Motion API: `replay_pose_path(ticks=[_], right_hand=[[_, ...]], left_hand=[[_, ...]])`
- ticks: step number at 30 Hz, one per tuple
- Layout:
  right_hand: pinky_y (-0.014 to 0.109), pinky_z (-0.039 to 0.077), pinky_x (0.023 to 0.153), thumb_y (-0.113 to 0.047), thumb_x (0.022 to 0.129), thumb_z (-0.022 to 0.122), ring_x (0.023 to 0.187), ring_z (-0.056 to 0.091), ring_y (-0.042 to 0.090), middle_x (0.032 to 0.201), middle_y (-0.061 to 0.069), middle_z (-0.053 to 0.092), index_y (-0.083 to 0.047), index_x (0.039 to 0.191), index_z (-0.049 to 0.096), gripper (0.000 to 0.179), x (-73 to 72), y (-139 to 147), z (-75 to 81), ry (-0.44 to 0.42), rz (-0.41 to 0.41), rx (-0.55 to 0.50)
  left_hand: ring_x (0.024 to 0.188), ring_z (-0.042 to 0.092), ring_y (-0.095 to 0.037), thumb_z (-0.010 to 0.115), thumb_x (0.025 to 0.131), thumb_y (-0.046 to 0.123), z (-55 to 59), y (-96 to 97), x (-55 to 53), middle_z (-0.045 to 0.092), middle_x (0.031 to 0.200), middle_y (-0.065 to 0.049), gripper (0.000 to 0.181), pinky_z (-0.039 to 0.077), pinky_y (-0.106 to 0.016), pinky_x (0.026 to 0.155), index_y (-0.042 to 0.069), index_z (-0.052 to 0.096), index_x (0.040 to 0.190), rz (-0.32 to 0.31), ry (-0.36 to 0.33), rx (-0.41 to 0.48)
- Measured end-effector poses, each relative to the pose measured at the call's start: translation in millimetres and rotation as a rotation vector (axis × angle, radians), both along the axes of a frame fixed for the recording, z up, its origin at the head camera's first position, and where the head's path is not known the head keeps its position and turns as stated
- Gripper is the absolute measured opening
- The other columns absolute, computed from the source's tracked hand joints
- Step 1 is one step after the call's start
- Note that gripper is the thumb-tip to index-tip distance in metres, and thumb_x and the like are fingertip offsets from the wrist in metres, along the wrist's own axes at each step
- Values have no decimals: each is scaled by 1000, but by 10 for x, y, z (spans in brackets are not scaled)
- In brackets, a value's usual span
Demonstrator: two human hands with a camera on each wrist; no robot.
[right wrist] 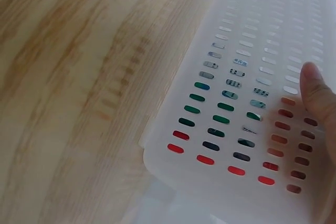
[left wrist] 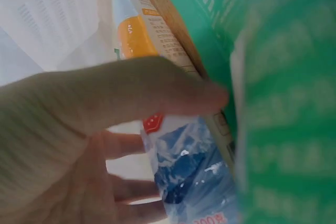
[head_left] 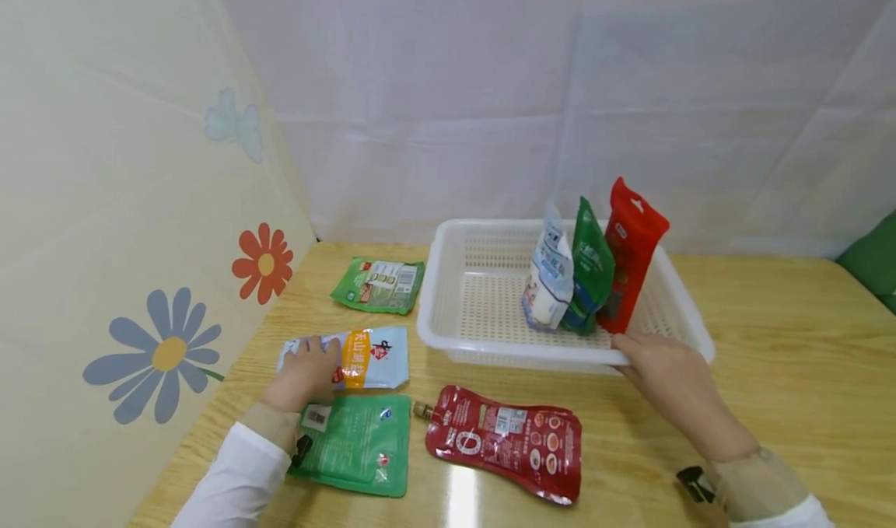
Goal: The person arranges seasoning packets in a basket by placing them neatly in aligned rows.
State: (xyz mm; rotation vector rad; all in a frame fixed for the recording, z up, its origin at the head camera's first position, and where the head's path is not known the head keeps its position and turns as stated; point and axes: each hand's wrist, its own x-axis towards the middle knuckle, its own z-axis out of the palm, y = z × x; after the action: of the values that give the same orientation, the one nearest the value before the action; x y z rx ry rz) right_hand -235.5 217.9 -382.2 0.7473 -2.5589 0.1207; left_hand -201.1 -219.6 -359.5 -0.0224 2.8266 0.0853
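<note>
"Any way into the white perforated plastic basket (head_left: 486,302)?"
"Over its left half. Farther right stand a pale blue-and-white plastic packet (head_left: 549,283), a dark green plastic packet (head_left: 593,260) and a tall red plastic packet (head_left: 632,240)."
"From the near right?"
"The right hand (head_left: 673,384) is in the way."

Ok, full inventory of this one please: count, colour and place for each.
Basket: 1, white, right of centre
Pouches: 3, white-blue, green, red, in basket
Far packet: 1, green, left of basket
Banded packet: 1, blue, white, orange, nearer than far packet
Near pouch: 1, green, nearer than banded packet
Spouted pouch: 1, dark red, nearer than basket
Table: 1, wood-toned, beneath
Backdrops: 2, lilac-white behind, cream at left
Flowers: 2, blue-grey, red, on left backdrop
Butterfly: 1, pale blue, above flowers
Unclear object: 1, green, right edge
Wrist pieces: 2, black, one per wrist
Left hand: 1, bare, gripping banded packet
Right hand: 1, bare, gripping basket rim
Sleeves: 2, white, forearms
</note>
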Motion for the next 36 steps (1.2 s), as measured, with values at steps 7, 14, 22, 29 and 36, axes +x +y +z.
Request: replay_pose_path(ticks=[7, 14, 22, 29, 36], right_hand=[[38, 50, 53, -58, 85, 5, 63, 64, 25, 77, 7, 71, -12, 81, 63, 74, -13, 1, -23, 38, 18, -12], [38, 49, 51, -58, 90, 5, 60, 63, 25, 74, 7, 70, -11, 80, 62, 74, -25, -1, -64, 106, 48, -39], [37, 49, 51, -55, 89, 19, 59, 61, 23, 73, 5, 69, -14, 78, 59, 58, -24, 6, -41, 74, 33, -21], [38, 49, 49, -59, 90, 4, 61, 63, 27, 76, 9, 70, -14, 79, 58, 71, -13, 47, -45, 66, 17, -30], [37, 47, 47, -59, 91, 5, 57, 60, 24, 75, 8, 70, -15, 77, 57, 69, -58, 11, -60, 93, 54, -35]], left_hand=[[137, 15, -59, 74, 69, 6, -6, -50, -49, 17, 149, -40, 91, 17, -72, 108, -7, 25, 145, 66, -36, 40], [136, 18, -59, 73, 70, 7, -14, -50, -91, 19, 150, -38, 91, 17, -75, 106, -5, 24, 146, 51, -90, 19], [135, 21, -58, 75, 70, 8, 7, -7, -108, 23, 148, -37, 92, 20, -75, 105, -5, 25, 146, 51, -89, -14], [134, 27, -55, 78, 71, 8, 8, 23, -185, 31, 146, -33, 94, 24, -73, 105, -4, 24, 147, 60, -78, -15], [117, 43, -49, 83, 67, 7, -19, -53, -159, 47, 127, -29, 77, 39, -69, 95, -5, 44, 132, 72, -1, -1]])
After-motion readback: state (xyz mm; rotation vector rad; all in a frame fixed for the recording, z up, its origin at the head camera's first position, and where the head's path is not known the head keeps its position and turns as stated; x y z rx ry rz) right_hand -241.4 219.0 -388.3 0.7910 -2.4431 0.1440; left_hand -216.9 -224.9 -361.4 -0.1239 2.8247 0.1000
